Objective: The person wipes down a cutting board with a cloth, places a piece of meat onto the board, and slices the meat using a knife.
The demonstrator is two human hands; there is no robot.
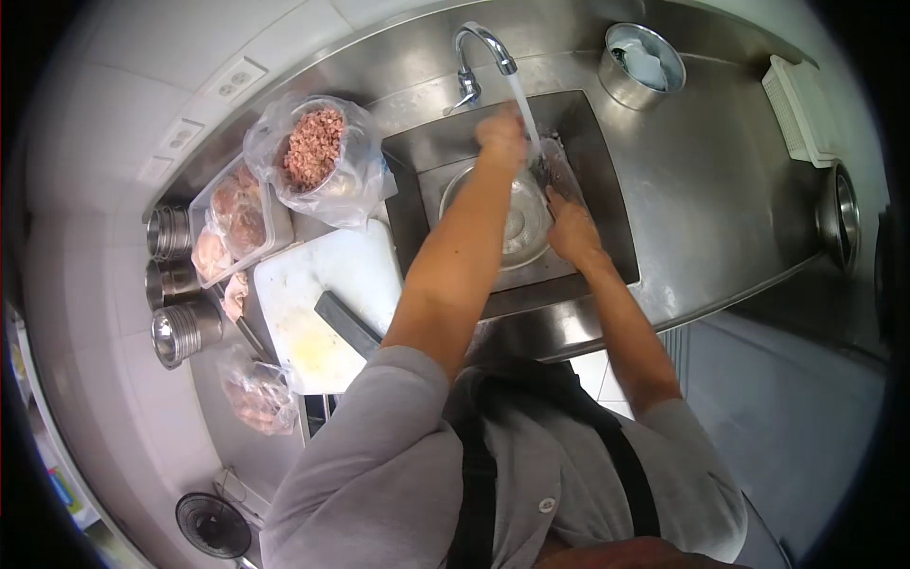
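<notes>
Water runs from the curved faucet into a steel sink. My left hand, smeared by motion, is beside the water stream, over the upper part of the sink; its fingers cannot be made out. My right hand is closed on the lower end of a dark, wet, flat item that slants up toward the stream. What this item is cannot be told. Below my left forearm, a round metal strainer or bowl lies in the sink, partly hidden by the arm.
Left of the sink are a bagged bowl of ground meat, a plastic tub of meat, a white cutting board with a dark flat object, and bagged meat. A steel pot and white basket stand right.
</notes>
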